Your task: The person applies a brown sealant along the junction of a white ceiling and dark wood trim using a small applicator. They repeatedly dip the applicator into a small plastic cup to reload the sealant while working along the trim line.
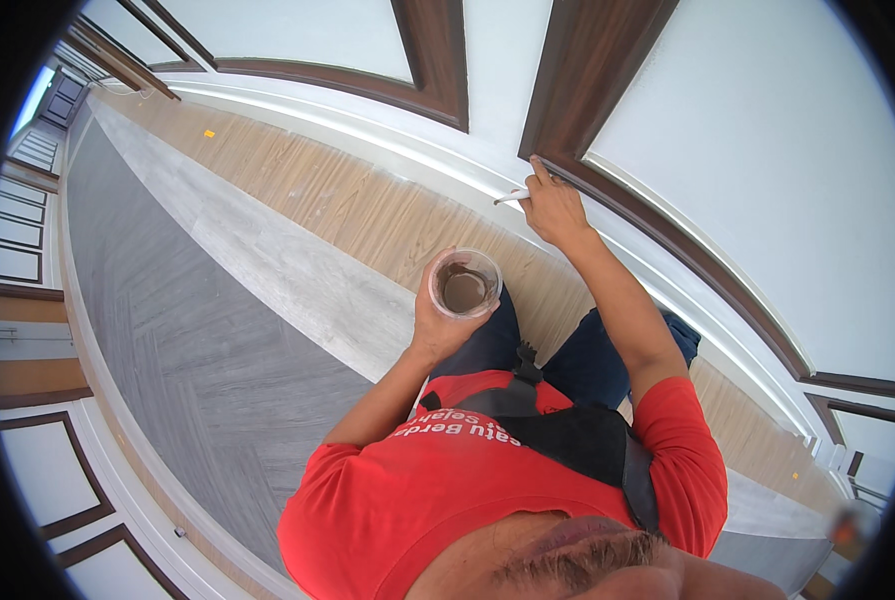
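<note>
**Touching up the dark wall trim with a small brush and a cup**

While the person crouches close to the wall, the work is shared between the two hands, and I describe it from left to right.

At the far left lies the floor [217, 300], with grey planks and a band of light wood beside the white baseboard [387, 140]. Nothing stands on it near the hands.

The left hand [437, 320] is closed around a clear plastic cup [464, 283], fingers wrapped on its side, and holds it upright above the knees. Inside is a dark brown liquid, low in the cup; I judge it to be paint or stain. It is wise to keep this cup level and near the brush, so that drips fall into it and not on the light wood.

The right hand [555, 208] is pinched shut on a thin white brush handle [512, 197], which points to the left. The fingertips touch the lower corner of the dark brown trim [607, 140] that frames the white wall panel [767, 150]. The brush tip is too small to see clearly.

For a clean result, I think the brush should carry little liquid and follow the trim edge slowly, because the white panel lies just beside it and would show every mark.
</note>
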Demonstrator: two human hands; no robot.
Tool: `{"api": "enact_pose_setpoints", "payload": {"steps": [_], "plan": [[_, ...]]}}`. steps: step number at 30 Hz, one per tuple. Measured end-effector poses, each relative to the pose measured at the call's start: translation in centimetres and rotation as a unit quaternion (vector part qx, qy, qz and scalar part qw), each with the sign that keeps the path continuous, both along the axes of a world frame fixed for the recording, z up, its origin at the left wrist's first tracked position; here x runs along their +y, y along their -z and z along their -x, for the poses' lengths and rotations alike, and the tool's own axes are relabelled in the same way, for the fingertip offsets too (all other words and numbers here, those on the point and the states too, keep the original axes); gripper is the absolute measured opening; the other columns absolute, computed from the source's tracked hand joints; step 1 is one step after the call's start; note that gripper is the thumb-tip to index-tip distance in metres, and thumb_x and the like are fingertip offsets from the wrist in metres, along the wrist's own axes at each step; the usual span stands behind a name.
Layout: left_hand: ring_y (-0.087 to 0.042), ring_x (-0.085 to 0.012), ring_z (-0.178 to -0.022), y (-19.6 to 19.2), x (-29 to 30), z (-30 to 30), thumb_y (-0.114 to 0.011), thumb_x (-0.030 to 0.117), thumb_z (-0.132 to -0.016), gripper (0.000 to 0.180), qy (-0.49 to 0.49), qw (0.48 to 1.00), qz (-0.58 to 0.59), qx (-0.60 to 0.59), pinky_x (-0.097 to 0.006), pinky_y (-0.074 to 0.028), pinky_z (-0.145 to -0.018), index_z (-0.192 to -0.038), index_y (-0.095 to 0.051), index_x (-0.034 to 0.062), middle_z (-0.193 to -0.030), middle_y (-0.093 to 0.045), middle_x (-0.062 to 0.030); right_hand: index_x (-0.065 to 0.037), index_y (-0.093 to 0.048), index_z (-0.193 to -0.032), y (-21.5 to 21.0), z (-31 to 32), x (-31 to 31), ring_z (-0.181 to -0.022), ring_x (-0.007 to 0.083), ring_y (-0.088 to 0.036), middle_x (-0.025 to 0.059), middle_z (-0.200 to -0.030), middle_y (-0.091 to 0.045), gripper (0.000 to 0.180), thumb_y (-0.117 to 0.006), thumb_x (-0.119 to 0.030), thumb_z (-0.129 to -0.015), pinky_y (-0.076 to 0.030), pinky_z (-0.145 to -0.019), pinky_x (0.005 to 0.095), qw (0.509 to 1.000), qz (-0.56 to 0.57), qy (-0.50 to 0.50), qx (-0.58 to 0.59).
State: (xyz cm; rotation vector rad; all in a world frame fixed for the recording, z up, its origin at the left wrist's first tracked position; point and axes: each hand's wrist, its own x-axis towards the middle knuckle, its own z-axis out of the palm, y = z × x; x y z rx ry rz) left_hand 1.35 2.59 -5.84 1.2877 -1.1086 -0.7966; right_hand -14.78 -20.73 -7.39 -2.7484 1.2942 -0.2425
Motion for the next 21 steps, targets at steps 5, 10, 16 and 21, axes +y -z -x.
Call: {"api": "enact_pose_setpoints", "payload": {"steps": [5,10,16,21], "plan": [[-0.06,-0.0237,-0.122,0.4,0.0,-0.2,-0.092,0.004,-0.068,0.096,0.003,1.0,-0.008,-0.013,-0.038,-0.05,-0.105,-0.147,-0.039,0.0011,-0.133,-0.058,-0.0136,0.006,-0.065,-0.11,0.2,-0.2,-0.3,-0.109,0.0415,-0.067,0.0259,-0.152,-0.047,0.037,-0.065,-0.027,-0.093,-0.055,-0.093,0.0491,1.0,0.014,0.005,0.008],[-0.06,-0.0238,-0.122,0.1,0.1,-0.1,-0.092,0.004,-0.068,0.095,0.001,1.0,-0.007,-0.013,-0.038,-0.05,-0.105,-0.147,-0.039,0.0009,-0.134,-0.058,-0.0136,0.006,-0.065,-0.113,0.1,-0.8,-0.2,-0.108,0.0408,-0.068,0.0254,-0.15,-0.05,0.038,-0.064,-0.027,-0.094,-0.055,-0.093,0.0483,1.0,0.024,0.017,0.009],[-0.06,-0.0239,-0.122,-0.1,0.1,0.1,-0.092,0.004,-0.067,0.096,-0.003,1.0,-0.001,-0.028,-0.038,-0.05,-0.105,-0.147,-0.039,0.0008,-0.133,-0.059,-0.0136,0.006,-0.065,-0.112,0.0,-0.7,0.1,-0.108,0.0407,-0.068,0.0245,-0.147,-0.053,0.036,-0.063,-0.025,-0.095,-0.054,-0.095,0.047,0.998,0.057,0.035,0.003],[-0.059,-0.024,-0.12,-0.4,0.1,0.6,-0.095,0.008,-0.066,0.096,-0.003,1.0,0.0,-0.008,-0.038,-0.047,-0.106,-0.146,-0.042,0.0006,-0.129,-0.059,-0.0126,0.002,-0.065,-0.108,-1.9,1.2,1.9,-0.106,0.0394,-0.068,0.0261,-0.137,-0.059,0.03,-0.064,-0.025,-0.095,-0.054,-0.089,0.0472,0.991,-0.026,0.058,-0.117]]}}
